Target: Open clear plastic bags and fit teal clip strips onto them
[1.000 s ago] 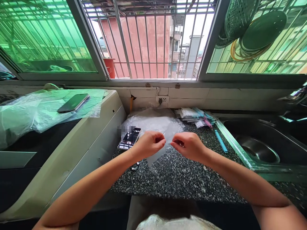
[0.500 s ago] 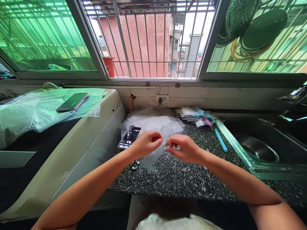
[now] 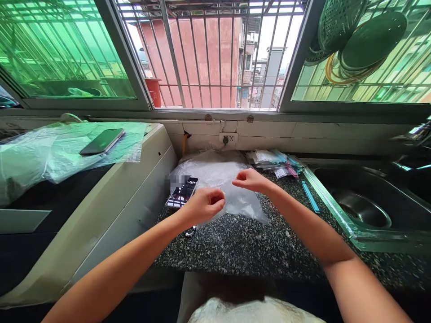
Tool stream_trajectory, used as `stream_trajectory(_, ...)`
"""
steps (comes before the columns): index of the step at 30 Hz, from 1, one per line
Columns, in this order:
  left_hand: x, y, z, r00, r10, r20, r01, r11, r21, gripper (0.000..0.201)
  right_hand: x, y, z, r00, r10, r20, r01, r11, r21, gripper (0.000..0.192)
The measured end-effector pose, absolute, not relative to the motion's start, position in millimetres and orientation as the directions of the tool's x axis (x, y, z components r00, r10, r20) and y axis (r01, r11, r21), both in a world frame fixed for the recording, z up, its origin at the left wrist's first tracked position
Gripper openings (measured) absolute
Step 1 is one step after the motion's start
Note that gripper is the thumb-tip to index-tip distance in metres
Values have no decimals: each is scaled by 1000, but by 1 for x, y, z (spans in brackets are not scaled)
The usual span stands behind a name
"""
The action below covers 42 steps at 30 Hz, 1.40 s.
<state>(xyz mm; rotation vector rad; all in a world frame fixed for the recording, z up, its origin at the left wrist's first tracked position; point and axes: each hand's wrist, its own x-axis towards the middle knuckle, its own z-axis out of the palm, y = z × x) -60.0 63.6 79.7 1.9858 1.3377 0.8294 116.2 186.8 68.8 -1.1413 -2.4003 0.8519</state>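
Curling the left hand (image 3: 204,204) into a loose fist low over the speckled counter (image 3: 242,249), thumb pressing against the fingertips; seeming to be pinching something small, though not showing what. Reaching the right hand (image 3: 248,179) forward, fingers closing together in a pinch right over the pile of clear plastic bags (image 3: 208,170) by the wall (whether actually gripping a bag or just touching the film, impossible to tell through clear plastic on clear plastic). Leaving one loose clear bag (image 3: 251,210) lying flat on the counter, just under the right wrist and touching the pile's near edge.

Judging the step in hand: working at the bags, right hand at the pile, left hand waiting close by with its own pinch closed. Calling, next, for a fine fingertip hold on a single layer of film, separating it from its neighbours without dragging the whole heap.

Keeping clear of the phone (image 3: 182,193) just left of the pile and the small metal piece (image 3: 190,232) near the left wrist.
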Motion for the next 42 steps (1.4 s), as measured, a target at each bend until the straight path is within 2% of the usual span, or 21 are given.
stream_trajectory(3,-57,59,79,316,936,155,583,-320,747,17,108,183,71,-577,809,109,632,527,-568,14)
stream_trajectory(7,-50,53,80,326,928,181,657,-360,663,17,100,183,79,-523,834,175,655,525,-544,9)
stream_trajectory(14,-35,49,77,336,900,277,720,-435,540,17,89,176,96,-483,847,222,704,526,-477,18)
stream_trajectory(18,-29,53,65,347,884,313,806,-452,383,15,84,171,99,-465,856,227,702,512,-495,21)
stream_trajectory(23,-21,59,49,301,895,329,893,-385,231,17,79,167,100,-442,865,238,686,497,-531,24)
stream_trajectory(32,-21,60,27,278,873,400,941,-331,67,22,80,163,96,-423,874,238,661,477,-579,21)
stream_trajectory(38,-22,55,22,268,845,463,950,-310,17,32,76,166,96,-434,872,228,719,488,-495,21)
stream_trajectory(42,-19,54,20,195,869,456,976,-219,1,45,73,167,96,-443,866,233,753,501,-426,20)
